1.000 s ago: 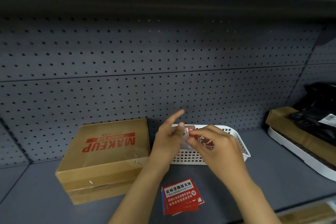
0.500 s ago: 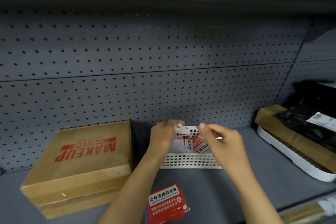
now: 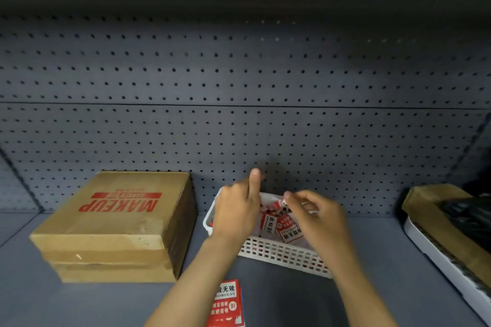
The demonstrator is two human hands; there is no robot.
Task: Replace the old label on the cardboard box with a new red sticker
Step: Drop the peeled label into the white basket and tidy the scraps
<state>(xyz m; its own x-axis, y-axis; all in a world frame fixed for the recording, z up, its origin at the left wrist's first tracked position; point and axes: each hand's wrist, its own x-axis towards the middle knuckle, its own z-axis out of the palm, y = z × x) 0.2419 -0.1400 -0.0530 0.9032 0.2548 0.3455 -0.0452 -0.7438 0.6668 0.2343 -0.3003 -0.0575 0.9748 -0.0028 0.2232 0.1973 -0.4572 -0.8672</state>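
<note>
A brown cardboard box [image 3: 114,220] printed "MAKEUP" in red lies flat at the left of the grey shelf. To its right stands a white perforated basket [image 3: 279,255] holding crumpled red-and-white stickers [image 3: 288,231]. Both hands are over the basket. My left hand [image 3: 236,210] has its thumb raised and its fingers curl down out of sight. My right hand [image 3: 318,220] is blurred, and its fingertips pinch a small red-and-white sticker scrap. A stack of new red stickers [image 3: 225,302] lies on the shelf at the front, between my forearms.
A grey pegboard wall [image 3: 239,114] closes the back of the shelf. At the far right a white tray [image 3: 438,260] carries a brown package [image 3: 435,202] and dark items. Another shelf hangs overhead.
Both hands moved from above the basket's front down into it with the sticker scrap. The camera view shifted, so the box and the sticker stack sit elsewhere in frame.
</note>
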